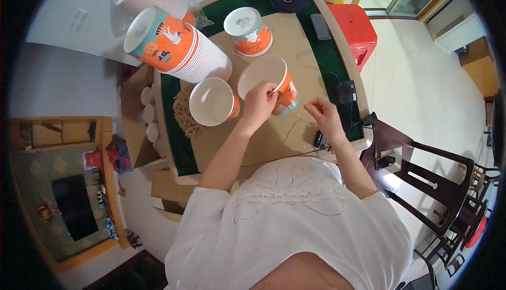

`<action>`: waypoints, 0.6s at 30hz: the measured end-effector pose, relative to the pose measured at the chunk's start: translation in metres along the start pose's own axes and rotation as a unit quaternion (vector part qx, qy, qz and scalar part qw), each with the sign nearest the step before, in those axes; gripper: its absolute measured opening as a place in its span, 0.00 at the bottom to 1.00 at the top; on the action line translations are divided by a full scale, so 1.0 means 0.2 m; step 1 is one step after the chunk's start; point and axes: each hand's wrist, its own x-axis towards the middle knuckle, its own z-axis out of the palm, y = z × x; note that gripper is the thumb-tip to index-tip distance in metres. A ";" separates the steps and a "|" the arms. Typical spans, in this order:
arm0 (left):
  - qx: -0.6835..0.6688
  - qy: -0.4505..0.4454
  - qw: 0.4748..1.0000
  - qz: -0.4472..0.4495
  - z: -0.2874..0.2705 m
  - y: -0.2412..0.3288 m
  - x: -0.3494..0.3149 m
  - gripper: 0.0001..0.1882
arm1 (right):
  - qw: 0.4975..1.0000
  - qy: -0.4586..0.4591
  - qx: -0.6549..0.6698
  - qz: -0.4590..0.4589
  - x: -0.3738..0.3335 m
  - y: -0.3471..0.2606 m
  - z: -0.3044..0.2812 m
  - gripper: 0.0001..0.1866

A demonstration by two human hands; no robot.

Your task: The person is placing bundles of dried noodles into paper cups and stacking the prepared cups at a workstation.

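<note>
Smooth brown cardboard sheet (263, 146) covers much of the green-topped bench (183, 155) with its rounded pale rim. Over it, the left hand (258, 105) pinches the rim of a tilted orange-and-white paper cup (265, 72), its base end blurred. Just beside that base, the right hand (325, 121) has thumb and fingertips pressed together; whether they grip anything thin, I cannot tell. Left of the held cup stands an open, round-mouthed paper cup (210, 103), touching a coarse tan bundle of strings (185, 113). Behind rise an upturned orange paper cup (247, 34) and a tall, ridged stack of nested cups (190, 50). Right, a glossy red plastic stool (358, 29) adjoins the bench.
</note>
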 end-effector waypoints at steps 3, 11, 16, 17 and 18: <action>-0.237 -0.018 0.967 -0.097 -0.07 0.00 -0.12 0.07 | 0.997 -0.026 0.061 -0.035 0.01 -0.02 0.03 0.07; -0.467 -0.084 0.856 -0.206 -0.16 0.07 -0.40 0.11 | 0.973 -0.125 0.195 0.029 0.00 -0.01 0.20 0.06; -0.495 -0.070 0.836 -0.227 -0.20 0.06 -0.46 0.15 | 0.980 -0.120 0.150 -0.046 -0.03 -0.03 0.27 0.06; -0.496 -0.068 0.836 -0.226 -0.20 0.05 -0.46 0.15 | 0.980 -0.122 0.148 -0.047 -0.04 -0.03 0.28 0.06; -0.501 -0.063 0.836 -0.215 -0.19 0.05 -0.47 0.14 | 0.976 -0.139 0.162 -0.045 -0.05 -0.03 0.29 0.05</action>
